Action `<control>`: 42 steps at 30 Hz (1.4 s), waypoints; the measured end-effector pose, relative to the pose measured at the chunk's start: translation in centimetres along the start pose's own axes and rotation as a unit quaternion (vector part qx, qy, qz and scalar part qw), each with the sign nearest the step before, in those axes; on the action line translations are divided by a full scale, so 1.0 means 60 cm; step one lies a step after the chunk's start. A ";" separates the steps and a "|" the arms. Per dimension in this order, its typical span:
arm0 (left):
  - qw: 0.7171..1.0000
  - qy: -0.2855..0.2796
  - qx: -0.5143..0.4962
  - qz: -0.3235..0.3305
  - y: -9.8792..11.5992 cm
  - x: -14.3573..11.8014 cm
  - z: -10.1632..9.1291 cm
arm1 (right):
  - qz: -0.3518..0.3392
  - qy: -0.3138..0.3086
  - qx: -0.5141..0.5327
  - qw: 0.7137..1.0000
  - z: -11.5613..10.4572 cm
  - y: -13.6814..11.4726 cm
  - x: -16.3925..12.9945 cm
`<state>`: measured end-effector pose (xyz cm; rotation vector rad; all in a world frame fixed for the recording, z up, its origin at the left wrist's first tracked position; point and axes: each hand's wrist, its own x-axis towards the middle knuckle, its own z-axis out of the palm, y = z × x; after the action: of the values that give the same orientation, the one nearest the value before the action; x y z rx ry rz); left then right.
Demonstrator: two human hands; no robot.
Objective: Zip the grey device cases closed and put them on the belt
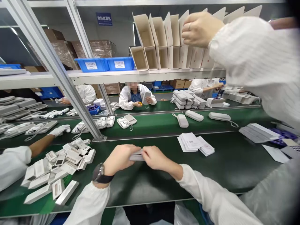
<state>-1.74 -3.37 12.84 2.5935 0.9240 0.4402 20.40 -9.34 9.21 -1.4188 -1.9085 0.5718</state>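
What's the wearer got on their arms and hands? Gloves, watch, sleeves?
Both arms are in white long sleeves of a thin, faintly striped fabric. The left hand and right hand are bare, no gloves. A dark wristwatch with a round metallic case and black strap sits on the left wrist, just past the cuff. No rings or markings visible.

Evenly bright, lit from overhead, with soft glare on the green belt (164,175). Faint shadows only beneath things on it. Strongly bowed and stretched toward edges around the belt; right corner smeared, dark, out of focus.
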 end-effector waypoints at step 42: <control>0.973 0.108 -0.188 -0.086 -0.049 0.165 0.187 | 0.066 0.104 0.280 0.952 0.029 0.209 0.063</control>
<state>8.47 2.72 3.30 2.1352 1.0122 0.7777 26.59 -1.83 0.33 -1.1775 -1.3445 0.9038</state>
